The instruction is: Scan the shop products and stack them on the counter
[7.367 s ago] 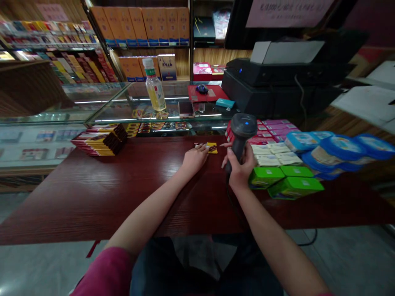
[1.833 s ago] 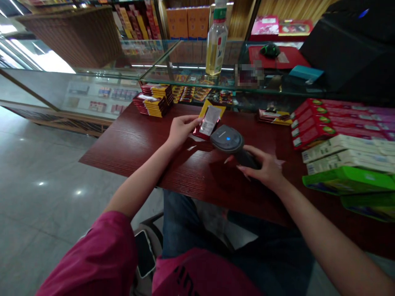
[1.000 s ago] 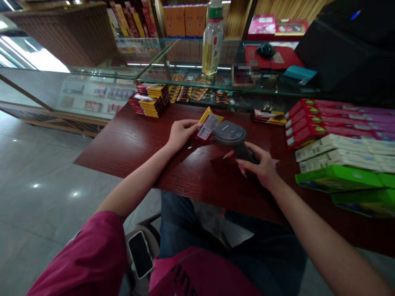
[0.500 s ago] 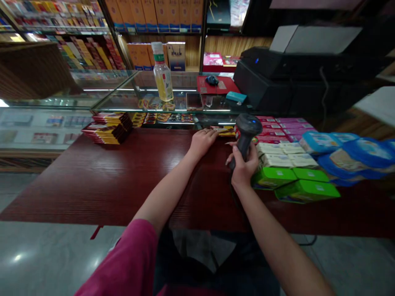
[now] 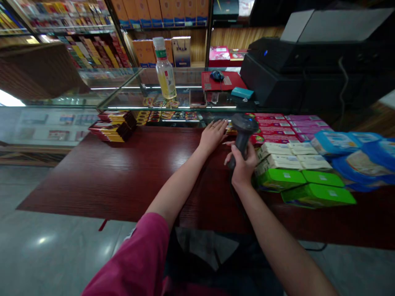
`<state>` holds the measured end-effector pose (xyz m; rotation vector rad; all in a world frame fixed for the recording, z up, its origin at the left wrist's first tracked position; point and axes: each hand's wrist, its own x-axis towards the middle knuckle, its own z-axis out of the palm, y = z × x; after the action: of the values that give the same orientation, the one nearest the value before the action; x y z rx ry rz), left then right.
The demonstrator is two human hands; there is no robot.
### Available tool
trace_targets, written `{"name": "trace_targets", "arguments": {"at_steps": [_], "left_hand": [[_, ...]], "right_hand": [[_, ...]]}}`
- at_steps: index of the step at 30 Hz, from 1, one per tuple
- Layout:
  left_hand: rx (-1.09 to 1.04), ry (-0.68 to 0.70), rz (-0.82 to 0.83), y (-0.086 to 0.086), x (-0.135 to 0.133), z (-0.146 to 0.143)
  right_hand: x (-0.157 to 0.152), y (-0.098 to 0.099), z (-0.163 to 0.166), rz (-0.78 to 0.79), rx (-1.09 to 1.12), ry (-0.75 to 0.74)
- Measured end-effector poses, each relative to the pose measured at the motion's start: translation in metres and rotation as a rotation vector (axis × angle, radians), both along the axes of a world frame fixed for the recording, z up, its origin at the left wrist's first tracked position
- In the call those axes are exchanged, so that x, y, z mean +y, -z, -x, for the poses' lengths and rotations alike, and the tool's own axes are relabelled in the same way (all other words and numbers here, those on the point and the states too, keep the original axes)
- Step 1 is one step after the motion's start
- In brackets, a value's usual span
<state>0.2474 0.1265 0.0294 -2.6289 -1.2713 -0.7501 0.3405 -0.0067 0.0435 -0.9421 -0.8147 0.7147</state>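
Note:
My right hand [image 5: 242,164] grips the handle of a black barcode scanner [image 5: 242,128], held upright above the dark red table [image 5: 123,172]. My left hand [image 5: 212,135] lies flat with fingers stretched out at the far edge of the table. Its fingertips rest on or next to a small yellow and dark packet [image 5: 230,130], mostly hidden behind the hand and the scanner head. A stack of similar yellow and dark red packets [image 5: 111,126] stands at the far left of the table.
Red, pink, white and green boxes [image 5: 286,154] and blue packs [image 5: 354,150] fill the table's right side. Behind is a glass counter [image 5: 129,96] with a bottle [image 5: 165,70], a red mouse pad [image 5: 220,80] and a black register [image 5: 296,70]. Shelves of goods line the back wall.
Earlier my left hand held a packet up to the scanner. It has since set the packet down at the table's far edge and now lies flat there. The scanner stands upright again.

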Motion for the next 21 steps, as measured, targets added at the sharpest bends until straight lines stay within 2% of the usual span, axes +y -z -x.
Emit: {"name": "trace_targets", "arguments": {"at_steps": [3,6,10,13,15,17,21], "left_hand": [[-0.091,-0.124,-0.092,-0.003,-0.007,0.052],[-0.174,-0.311,-0.186,-0.008,-0.019,0.142],[-0.327,-0.718,-0.263,-0.018,-0.046,0.271],[-0.376,-0.944,-0.208,-0.020,-0.062,0.337],[-0.368,-0.992,-0.134,-0.017,-0.066,0.361],[-0.366,-0.979,-0.091,-0.014,-0.066,0.372],[-0.386,-0.807,-0.116,-0.019,-0.068,0.374]], "right_hand": [[-0.003,0.000,0.000,0.063,0.034,-0.157],[-0.007,-0.001,0.005,0.125,0.070,-0.377],[-0.017,-0.001,0.017,0.205,0.015,-0.583],[-0.023,-0.002,0.029,0.243,-0.057,-0.694],[-0.025,-0.004,0.037,0.259,-0.104,-0.753],[-0.024,-0.006,0.044,0.281,-0.154,-0.815],[-0.020,-0.009,0.055,0.328,-0.218,-0.904]]}}
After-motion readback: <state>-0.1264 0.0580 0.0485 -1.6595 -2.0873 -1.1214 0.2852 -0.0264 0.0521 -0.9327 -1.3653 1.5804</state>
